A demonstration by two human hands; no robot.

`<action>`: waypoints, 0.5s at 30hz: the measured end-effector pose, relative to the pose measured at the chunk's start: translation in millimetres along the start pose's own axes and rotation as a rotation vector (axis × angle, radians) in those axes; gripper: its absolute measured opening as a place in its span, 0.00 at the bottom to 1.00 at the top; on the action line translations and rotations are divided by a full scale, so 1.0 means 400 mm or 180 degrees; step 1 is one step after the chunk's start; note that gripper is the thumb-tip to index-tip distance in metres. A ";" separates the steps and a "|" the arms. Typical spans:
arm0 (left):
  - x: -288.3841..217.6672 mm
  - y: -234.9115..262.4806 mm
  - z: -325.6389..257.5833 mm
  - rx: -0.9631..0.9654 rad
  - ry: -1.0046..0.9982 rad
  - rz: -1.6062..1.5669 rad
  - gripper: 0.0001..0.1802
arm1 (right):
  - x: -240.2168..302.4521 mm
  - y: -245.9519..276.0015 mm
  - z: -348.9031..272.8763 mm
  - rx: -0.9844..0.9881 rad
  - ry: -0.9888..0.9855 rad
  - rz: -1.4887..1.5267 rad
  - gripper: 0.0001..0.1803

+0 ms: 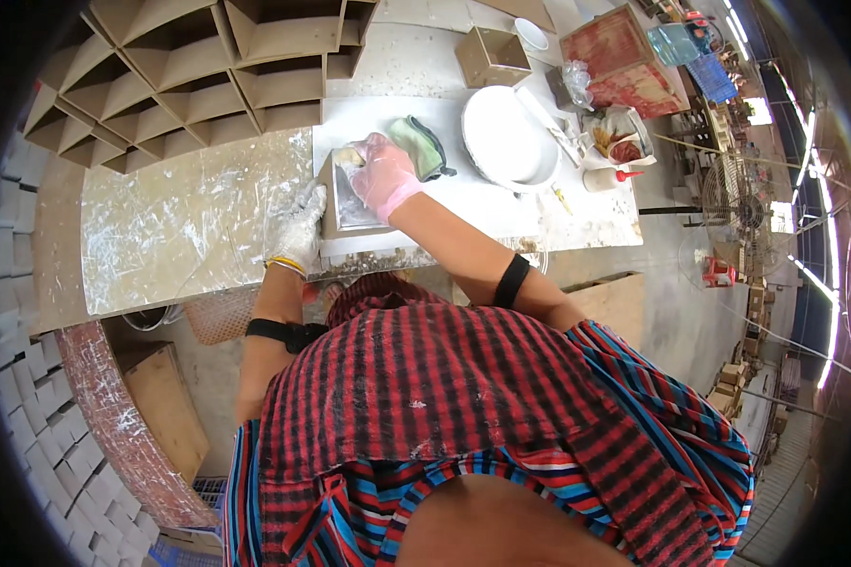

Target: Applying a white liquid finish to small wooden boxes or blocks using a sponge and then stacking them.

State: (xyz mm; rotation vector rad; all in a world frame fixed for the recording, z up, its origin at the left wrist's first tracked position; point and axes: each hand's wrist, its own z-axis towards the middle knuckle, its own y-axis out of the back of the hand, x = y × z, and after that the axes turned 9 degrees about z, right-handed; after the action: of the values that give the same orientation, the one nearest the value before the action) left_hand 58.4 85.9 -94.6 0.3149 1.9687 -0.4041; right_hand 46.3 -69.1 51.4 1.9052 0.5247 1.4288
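The right hand point(386, 178), pink-gloved, grasps a pale wad point(349, 157) at the box point(329, 214), whose side the left hand point(295, 227) touches, its grip unclear from here

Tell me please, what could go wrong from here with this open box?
The brown box sits close to the near edge of the table, so a careless pull by the right hand might slide it off. The left hand, in a stained-looking glove at the box's side, may leave marks there. The green cloth lies right beside the right hand and could get dragged.
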 end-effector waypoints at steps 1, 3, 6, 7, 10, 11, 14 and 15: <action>0.007 0.000 0.003 0.0003 -0.0013 -0.0084 0.33 | -0.008 -0.001 0.005 0.0128 0.0093 0.0093 0.21; 0.019 -0.001 0.009 0.0010 -0.0039 -0.0252 0.33 | -0.033 -0.002 0.010 0.0381 0.0276 0.0281 0.21; -0.016 -0.010 -0.011 0.0032 0.0104 -0.0340 0.33 | -0.057 0.016 -0.002 0.0619 0.0428 0.0568 0.18; -0.014 -0.009 -0.010 0.0009 0.0108 -0.0321 0.33 | -0.064 0.020 -0.005 0.0903 0.0607 0.0503 0.20; -0.004 -0.005 -0.003 0.0001 0.0119 -0.0361 0.33 | -0.086 0.046 -0.042 0.1580 0.1667 0.0176 0.26; -0.002 -0.007 -0.002 0.0034 0.0120 -0.0440 0.33 | -0.087 0.059 -0.062 0.1599 0.1739 0.0036 0.24; -0.024 -0.014 -0.012 0.0046 0.0101 -0.0519 0.30 | -0.065 0.117 -0.102 0.1635 0.1616 -0.0572 0.26; -0.033 -0.016 -0.018 0.0034 0.0091 -0.0519 0.29 | -0.090 0.126 -0.091 0.1790 0.1479 -0.0667 0.25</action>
State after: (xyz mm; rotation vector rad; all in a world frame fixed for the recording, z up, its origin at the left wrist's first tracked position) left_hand 55.4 82.7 -78.7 0.1680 2.0279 -0.5172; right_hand -3.5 -117.3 69.8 1.8328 1.4293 1.7055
